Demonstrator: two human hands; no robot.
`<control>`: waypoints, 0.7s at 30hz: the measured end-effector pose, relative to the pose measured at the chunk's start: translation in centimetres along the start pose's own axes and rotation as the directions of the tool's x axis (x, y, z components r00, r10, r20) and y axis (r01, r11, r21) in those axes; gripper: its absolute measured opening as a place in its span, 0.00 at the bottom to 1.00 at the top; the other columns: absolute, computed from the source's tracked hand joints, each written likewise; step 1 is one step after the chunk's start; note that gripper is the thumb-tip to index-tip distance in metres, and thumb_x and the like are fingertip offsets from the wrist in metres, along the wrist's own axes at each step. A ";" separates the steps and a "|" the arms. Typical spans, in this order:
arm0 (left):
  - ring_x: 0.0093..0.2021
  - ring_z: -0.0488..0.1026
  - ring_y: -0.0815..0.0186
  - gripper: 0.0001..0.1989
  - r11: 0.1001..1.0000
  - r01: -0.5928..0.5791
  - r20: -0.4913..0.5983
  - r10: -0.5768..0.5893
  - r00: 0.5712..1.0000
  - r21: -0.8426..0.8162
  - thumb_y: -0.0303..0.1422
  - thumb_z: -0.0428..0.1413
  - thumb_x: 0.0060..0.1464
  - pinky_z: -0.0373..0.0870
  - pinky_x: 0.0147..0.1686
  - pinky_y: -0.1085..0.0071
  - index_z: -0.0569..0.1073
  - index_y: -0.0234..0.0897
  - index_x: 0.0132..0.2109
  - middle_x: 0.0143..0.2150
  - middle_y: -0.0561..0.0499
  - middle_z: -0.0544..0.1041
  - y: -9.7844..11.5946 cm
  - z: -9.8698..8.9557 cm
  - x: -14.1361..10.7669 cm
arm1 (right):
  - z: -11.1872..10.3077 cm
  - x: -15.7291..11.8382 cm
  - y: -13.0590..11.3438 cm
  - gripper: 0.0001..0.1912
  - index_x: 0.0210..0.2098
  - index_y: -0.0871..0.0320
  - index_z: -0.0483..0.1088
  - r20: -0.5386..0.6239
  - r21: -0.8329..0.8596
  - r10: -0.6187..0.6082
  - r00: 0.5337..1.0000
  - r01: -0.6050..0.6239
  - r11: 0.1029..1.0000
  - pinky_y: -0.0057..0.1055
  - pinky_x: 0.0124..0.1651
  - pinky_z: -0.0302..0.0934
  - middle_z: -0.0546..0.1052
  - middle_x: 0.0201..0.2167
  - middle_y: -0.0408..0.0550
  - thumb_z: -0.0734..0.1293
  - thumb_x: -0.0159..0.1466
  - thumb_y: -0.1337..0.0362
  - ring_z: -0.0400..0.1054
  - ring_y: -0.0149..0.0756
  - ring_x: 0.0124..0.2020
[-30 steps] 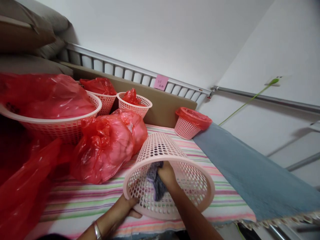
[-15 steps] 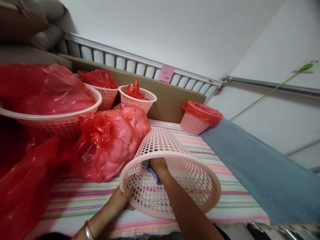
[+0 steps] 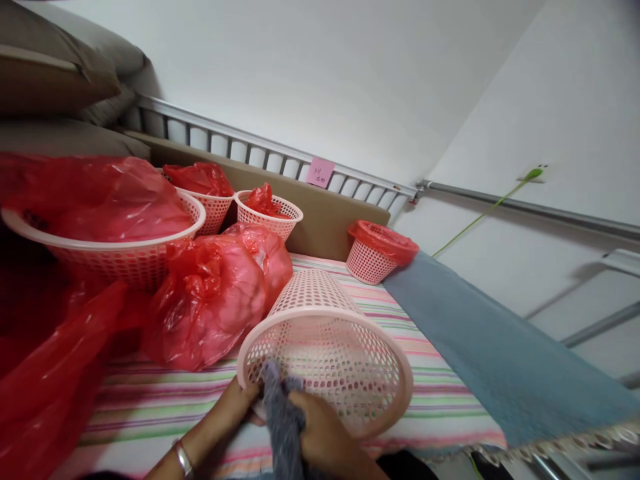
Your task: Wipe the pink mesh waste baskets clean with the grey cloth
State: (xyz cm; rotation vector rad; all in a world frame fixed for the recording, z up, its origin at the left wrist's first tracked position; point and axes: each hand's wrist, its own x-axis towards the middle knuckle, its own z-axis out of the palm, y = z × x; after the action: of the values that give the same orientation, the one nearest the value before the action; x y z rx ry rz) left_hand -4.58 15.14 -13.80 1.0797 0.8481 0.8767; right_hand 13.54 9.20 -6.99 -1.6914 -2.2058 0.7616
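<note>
A pale pink perforated plastic basket lies on its side on the striped cloth, its mouth facing me. At the left of the rim, my left hand is closed around the edge; a bracelet shows on that wrist. Bunched in my right hand is a grey-blue cloth, held just in front of the basket's mouth, close to my left hand. The cloth partly covers my left fingertips and hangs down toward the bottom of the view.
Left of the basket sit knotted red plastic bags and a large basket holding red plastic. Two smaller baskets stand behind, against a brown board. Farther right is a red-lined basket beside a blue-grey cloth strip.
My right hand has come out of the basket with the cloth, down and toward me. My left hand stays on the rim. The view has shifted slightly.
</note>
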 end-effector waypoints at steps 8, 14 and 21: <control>0.33 0.78 0.58 0.37 0.998 0.063 0.024 -0.063 0.998 0.013 0.43 0.54 0.51 0.76 0.22 0.70 0.52 0.36 0.64 0.47 0.40 0.76 -0.5 0.9 -0.1 | -5.5 12.8 4.0 0.23 0.52 0.61 0.66 -0.448 -0.015 0.261 0.855 -0.299 0.954 0.35 0.56 0.54 0.71 0.52 0.54 0.58 0.57 0.66 0.63 0.42 0.55; 0.36 0.78 0.56 0.37 0.988 0.142 0.008 -0.142 0.990 -0.059 0.44 0.56 0.50 0.77 0.25 0.69 0.54 0.34 0.63 0.44 0.41 0.78 -0.3 0.9 -0.1 | -2.6 18.7 6.1 0.23 0.56 0.57 0.63 -0.370 -0.111 0.233 0.900 -0.291 0.950 0.39 0.61 0.47 0.64 0.59 0.53 0.58 0.62 0.62 0.55 0.44 0.61; 0.37 0.77 0.53 0.44 0.985 0.167 0.004 -0.167 0.986 -0.036 0.53 0.58 0.42 0.77 0.29 0.63 0.59 0.27 0.58 0.41 0.37 0.77 -0.7 1.0 0.0 | -2.0 17.0 5.9 0.23 0.54 0.56 0.64 -0.281 -0.206 0.239 0.930 -0.301 0.931 0.38 0.53 0.55 0.70 0.53 0.54 0.59 0.59 0.64 0.63 0.45 0.54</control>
State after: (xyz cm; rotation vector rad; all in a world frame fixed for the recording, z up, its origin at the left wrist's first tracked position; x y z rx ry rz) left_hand -3.56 14.61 -14.22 0.9632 0.9046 0.7481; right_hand 14.42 26.97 -10.35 -2.1155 -1.9798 0.3100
